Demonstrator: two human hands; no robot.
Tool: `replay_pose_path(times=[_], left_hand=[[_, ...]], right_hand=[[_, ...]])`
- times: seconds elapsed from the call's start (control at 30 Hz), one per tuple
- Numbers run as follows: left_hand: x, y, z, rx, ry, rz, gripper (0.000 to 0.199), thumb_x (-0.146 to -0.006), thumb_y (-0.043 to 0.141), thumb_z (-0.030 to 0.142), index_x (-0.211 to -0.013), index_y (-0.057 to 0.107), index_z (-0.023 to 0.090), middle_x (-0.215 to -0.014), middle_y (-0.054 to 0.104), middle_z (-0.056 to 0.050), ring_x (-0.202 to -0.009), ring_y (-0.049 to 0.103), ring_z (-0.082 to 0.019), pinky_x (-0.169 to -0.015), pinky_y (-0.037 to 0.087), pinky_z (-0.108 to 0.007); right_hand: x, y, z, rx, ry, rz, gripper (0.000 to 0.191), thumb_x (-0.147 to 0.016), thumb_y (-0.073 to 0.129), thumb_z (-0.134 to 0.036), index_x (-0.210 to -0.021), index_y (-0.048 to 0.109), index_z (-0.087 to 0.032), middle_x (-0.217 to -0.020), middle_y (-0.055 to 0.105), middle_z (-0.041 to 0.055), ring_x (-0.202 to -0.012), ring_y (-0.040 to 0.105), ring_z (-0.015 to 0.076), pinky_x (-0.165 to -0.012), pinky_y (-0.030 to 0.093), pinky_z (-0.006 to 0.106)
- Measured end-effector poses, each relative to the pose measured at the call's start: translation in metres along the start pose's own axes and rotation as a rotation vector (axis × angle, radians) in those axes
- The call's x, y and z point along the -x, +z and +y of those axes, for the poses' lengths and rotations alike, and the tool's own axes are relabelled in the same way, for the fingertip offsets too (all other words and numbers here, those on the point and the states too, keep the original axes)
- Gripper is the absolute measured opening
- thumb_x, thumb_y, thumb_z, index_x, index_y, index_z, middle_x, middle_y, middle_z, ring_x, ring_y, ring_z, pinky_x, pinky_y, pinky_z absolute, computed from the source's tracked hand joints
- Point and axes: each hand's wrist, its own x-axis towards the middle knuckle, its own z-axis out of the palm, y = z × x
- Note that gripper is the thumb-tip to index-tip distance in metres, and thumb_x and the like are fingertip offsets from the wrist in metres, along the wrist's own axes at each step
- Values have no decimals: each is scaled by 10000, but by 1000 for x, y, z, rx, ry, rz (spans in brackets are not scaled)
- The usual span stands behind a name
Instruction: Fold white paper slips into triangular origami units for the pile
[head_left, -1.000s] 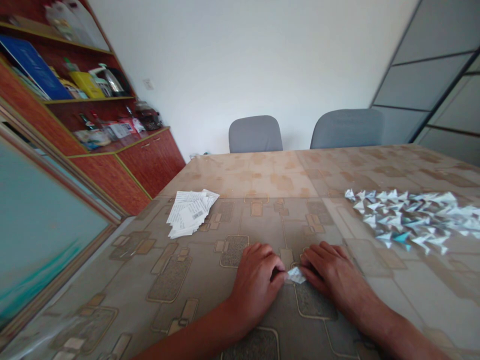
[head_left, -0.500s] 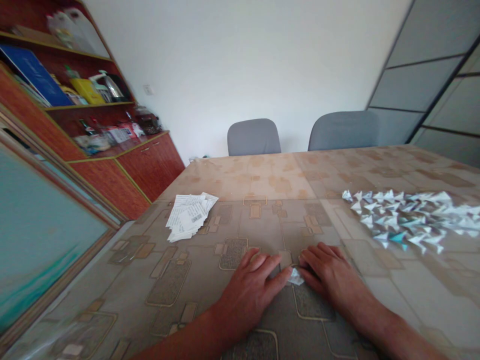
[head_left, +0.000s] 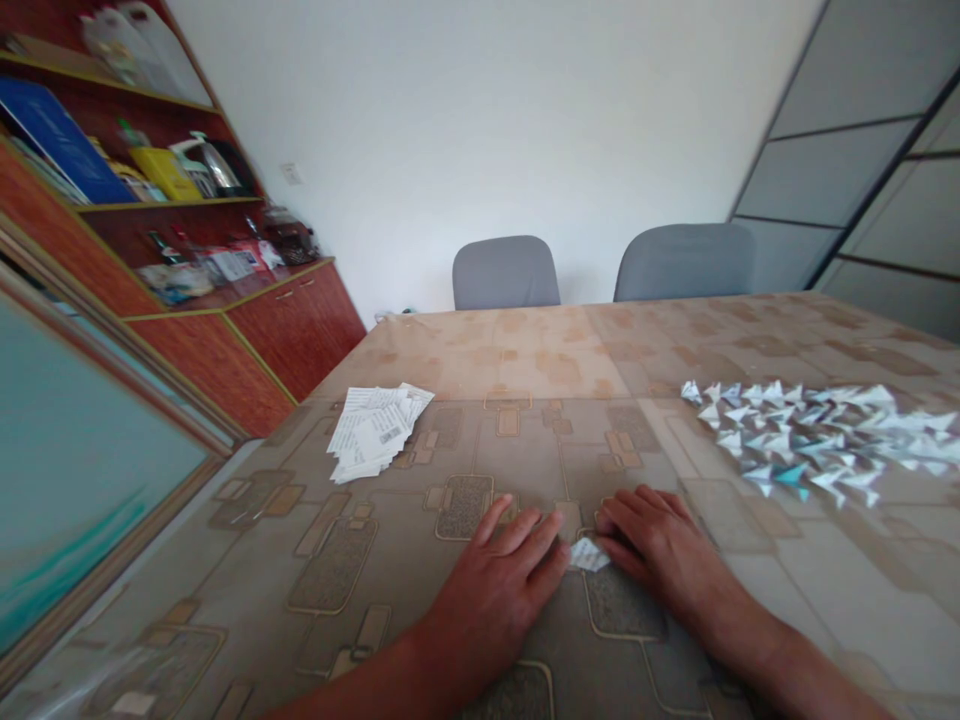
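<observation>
A small folded piece of printed white paper [head_left: 589, 555] lies on the table between my two hands. My left hand [head_left: 502, 575] rests to its left, fingers spread and palm down, with the thumb tip at the paper's left end. On the other side my right hand [head_left: 660, 540] is closed, its fingers curled, and the thumb and forefinger are at the paper's right end. The curled fingertips are partly hidden from view.
A fanned pile of printed paper slips [head_left: 379, 435] lies to the left on the patterned tablecloth [head_left: 420, 560]. At the right sit rows of many small folded paper pieces [head_left: 810, 425], one part blue-green. Two grey chairs [head_left: 506, 272] stand beyond the far edge.
My left thumb has drawn back left off the folded paper, so more of the paper shows. My right hand stays nearly where it was. The view has shifted slightly.
</observation>
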Motion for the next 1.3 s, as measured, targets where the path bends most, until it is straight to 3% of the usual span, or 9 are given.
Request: replay_pose_path(times=[0.1,0.23,0.37,0.47,0.6,0.7,0.83,1.03,1.3], left_hand=[[1,2,-1,6,-2,36,296,-1018,366,293,-1257,530,231,-1386,533,-41,-1261,455,-227,-1130,203,-486],[-6,0,-2,6,21,107,222,-1004,421,269,-1132,592,210,-1320,581,-33,-1228,475,-203,-1146,196,-468],[-22,-4,-3,16,80,128,148,-976,490,241,-973,627,185,-1027,670,-24,-1038,562,-174,-1141,225,-468],[-34,-1,-4,-22,136,139,148,-951,530,211,-847,629,177,-755,623,8,-848,572,-158,-1111,272,-478],[-41,5,-7,22,135,196,174,-921,566,199,-756,617,175,-689,605,8,-784,558,-161,-1052,340,-451],[-43,1,-8,197,34,223,202,-899,570,185,-704,623,178,-679,631,-8,-746,561,-167,-904,427,-382],[-45,-11,-6,535,-180,239,154,-836,599,131,-717,683,180,-679,671,-18,-694,587,-163,-706,419,-287],[-42,-15,1,912,-430,153,80,-768,716,251,-776,748,177,-730,721,-15,-697,633,-164,-676,392,-243],[-44,-18,8,1346,-643,107,228,-797,607,295,-676,712,134,-677,734,-58,-665,655,-187,-644,433,-246]], right_hand=[[-1,-6,1,-70,-13,-44,131,-867,666,-200,-755,599,-201,-760,632,7,-764,570,209,-729,380,334],[-2,-15,1,-209,-162,-102,145,-943,557,-177,-827,636,-213,-806,640,11,-802,573,187,-751,389,315],[-2,-16,1,-230,-212,-137,183,-953,546,-189,-807,652,-220,-795,639,2,-805,570,182,-763,377,318],[-1,-15,2,-258,-212,-141,165,-951,541,-177,-829,647,-209,-807,641,9,-799,571,179,-754,380,313],[0,-19,2,-287,-206,-170,18,-887,629,-196,-897,642,-205,-866,650,24,-839,577,199,-775,386,332],[1,-22,1,-278,-201,-157,145,-822,711,-225,-956,656,-220,-880,656,27,-860,571,221,-786,385,352],[1,-23,-2,-329,-197,-65,97,-922,579,-216,-896,672,-210,-817,654,36,-814,566,207,-744,399,332],[2,-22,-10,-535,-115,-3,239,-952,513,-273,-798,674,-186,-753,671,45,-757,600,188,-666,425,279],[0,-12,-12,-882,148,20,351,-871,601,-472,-708,664,-168,-617,594,-2,-601,518,138,-556,372,227]])
